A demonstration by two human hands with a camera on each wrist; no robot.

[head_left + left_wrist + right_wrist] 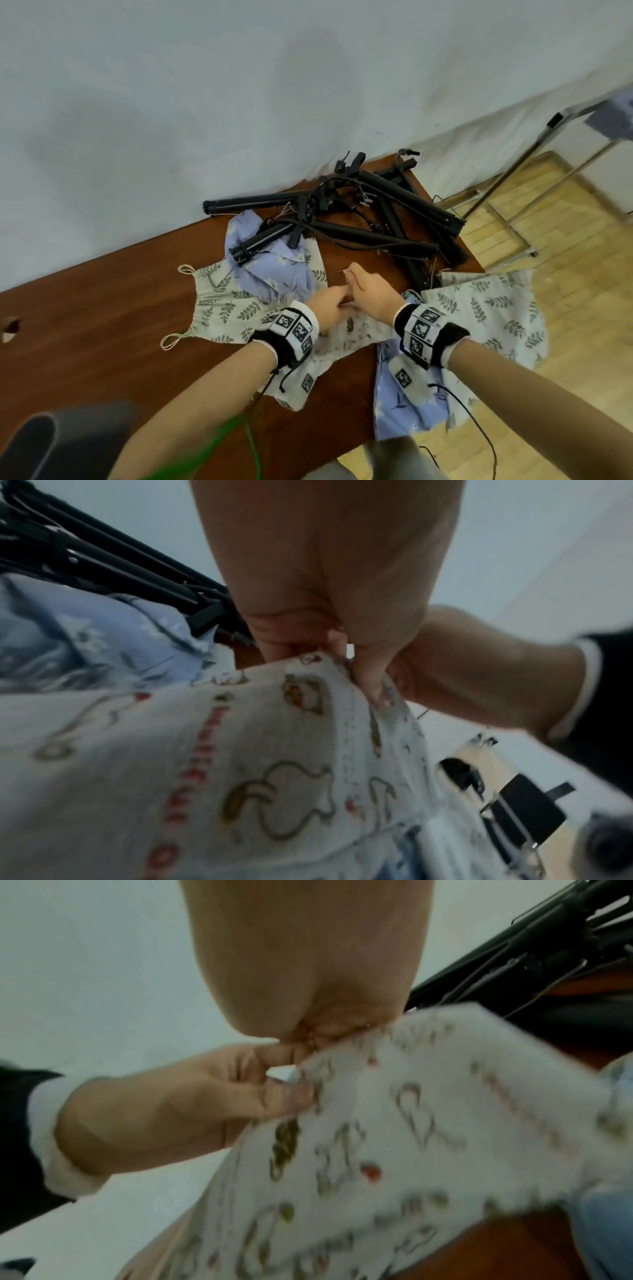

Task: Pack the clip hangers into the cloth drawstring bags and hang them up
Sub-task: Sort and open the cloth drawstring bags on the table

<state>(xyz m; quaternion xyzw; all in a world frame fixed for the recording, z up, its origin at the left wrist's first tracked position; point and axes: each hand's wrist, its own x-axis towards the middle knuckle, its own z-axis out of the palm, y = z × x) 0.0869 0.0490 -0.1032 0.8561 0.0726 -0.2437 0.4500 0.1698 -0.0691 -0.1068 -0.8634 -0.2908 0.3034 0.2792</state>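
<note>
A white cartoon-print drawstring bag (359, 334) (240, 750) (411, 1137) lies on the brown table (85, 325). Both hands meet at its top edge. My left hand (330, 303) (308, 647) pinches the bag's rim between thumb and fingers. My right hand (366, 293) (308, 1039) pinches the same rim beside it. Black clip hangers (359, 216) (103, 561) (531, 947) lie in a tangled heap just beyond the hands. A leaf-print bag (226, 305) and a blue floral bag (270, 270) lie to the left, with one hanger on the blue one.
Another leaf-print bag (489, 308) and a blue one (404, 404) hang over the table's right edge. A metal garment rack (534, 154) stands on the wooden floor at right. The pale wall (205, 102) runs behind the table. A dark chair back (41, 445) is at bottom left.
</note>
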